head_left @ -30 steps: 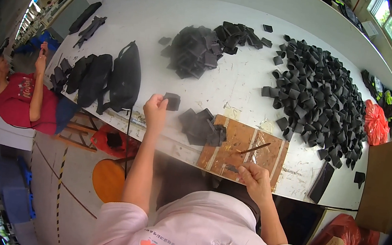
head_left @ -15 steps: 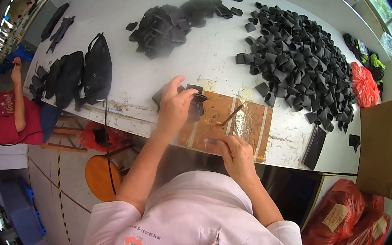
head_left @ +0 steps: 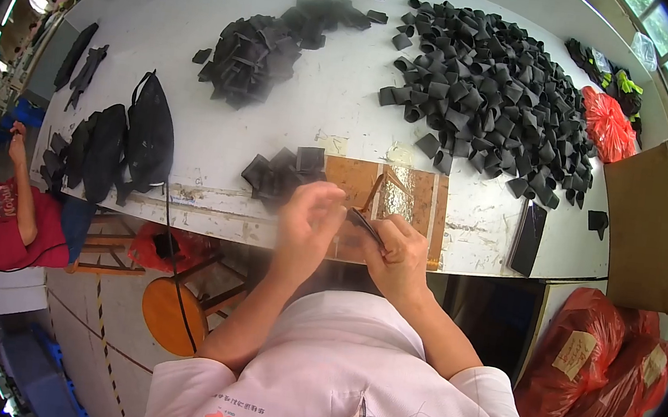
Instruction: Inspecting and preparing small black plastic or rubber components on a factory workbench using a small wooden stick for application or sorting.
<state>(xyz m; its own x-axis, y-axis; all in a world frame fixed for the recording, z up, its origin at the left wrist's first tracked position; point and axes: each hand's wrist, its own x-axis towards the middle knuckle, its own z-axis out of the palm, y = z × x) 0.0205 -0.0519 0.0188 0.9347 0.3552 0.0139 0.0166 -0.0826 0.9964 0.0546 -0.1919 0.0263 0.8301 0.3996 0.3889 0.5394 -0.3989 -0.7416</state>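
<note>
My left hand (head_left: 310, 216) and my right hand (head_left: 397, 250) meet over the near edge of the white table (head_left: 337, 110), both pinching one small black piece (head_left: 363, 223). Under them lies a brown wooden board (head_left: 413, 205) with a thin stick-like tool (head_left: 372, 191) on it. A small stack of flat black pieces (head_left: 280, 173) sits just left of the board, close to my left hand. Farther back lie a big heap of folded black pieces (head_left: 495, 95) and a smaller heap (head_left: 254, 58).
Black bags (head_left: 114, 146) lie at the table's left end. A dark flat slab (head_left: 530, 227) rests near the right front edge. A cardboard box (head_left: 652, 220) and red sacks (head_left: 603, 379) stand on the right. A person in red (head_left: 7, 217) sits at left, near an orange stool (head_left: 169, 315).
My left hand reached to the small stack, took a black piece and drew it back toward me. Both hands have come together on it at the board's near edge.
</note>
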